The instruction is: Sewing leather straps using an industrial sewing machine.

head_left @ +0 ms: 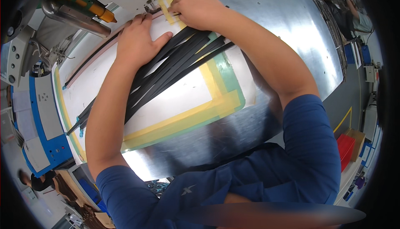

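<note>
My left hand (137, 41) rests on a pink strip with a dark line (85, 64) along the far side of the white board (171, 100), its thumb apart and fingertips down. My right hand (196, 11) is closed at the strip's right end, beside yellow tape (166, 2); what its fingertips hold is hidden. Several long black strips (173, 60) lie diagonally across the board below both hands, with small blue pieces (79, 125) at their left ends. Yellow and green tape (225, 97) borders the board.
A machine with a brass-coloured nozzle (100, 12) and metal tube (79, 22) overhangs the upper left. The steel table (291, 25) surrounds the board. A blue-edged control panel (58, 154) is at left, a red bin (346, 154) at right. Other people (356, 20) appear at both far sides.
</note>
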A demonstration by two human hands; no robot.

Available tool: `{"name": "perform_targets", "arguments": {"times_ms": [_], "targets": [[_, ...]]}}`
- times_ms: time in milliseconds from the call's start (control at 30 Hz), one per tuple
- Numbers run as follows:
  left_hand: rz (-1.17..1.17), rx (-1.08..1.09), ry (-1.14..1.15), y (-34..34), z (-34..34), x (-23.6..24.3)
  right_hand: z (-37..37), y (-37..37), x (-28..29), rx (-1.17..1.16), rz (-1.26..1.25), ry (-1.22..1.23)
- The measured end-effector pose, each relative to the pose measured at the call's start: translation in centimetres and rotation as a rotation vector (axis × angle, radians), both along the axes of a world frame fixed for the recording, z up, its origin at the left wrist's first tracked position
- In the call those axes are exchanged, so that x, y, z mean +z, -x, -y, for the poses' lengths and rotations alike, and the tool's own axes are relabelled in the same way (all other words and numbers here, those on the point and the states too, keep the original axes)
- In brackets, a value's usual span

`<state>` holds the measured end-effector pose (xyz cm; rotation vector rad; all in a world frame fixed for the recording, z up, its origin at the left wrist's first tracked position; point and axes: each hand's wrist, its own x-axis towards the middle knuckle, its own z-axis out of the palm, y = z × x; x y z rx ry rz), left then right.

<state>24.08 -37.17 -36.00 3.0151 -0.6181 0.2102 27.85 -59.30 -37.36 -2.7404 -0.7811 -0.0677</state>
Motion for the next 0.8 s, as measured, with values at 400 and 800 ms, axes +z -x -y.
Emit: {"name": "perform_targets", "arguments": {"times_ms": [400,800], "targets": [[0.044,0.002,0.089,2.3,-13.4,-0.1,1.2,0.5,0.1,0.038,-0.051,-0.076],[0.111,0.682,-0.157,3.8,-38.8,-0.5,0.8,0.1,0.1,0.047,-0.108,-0.023]]}}
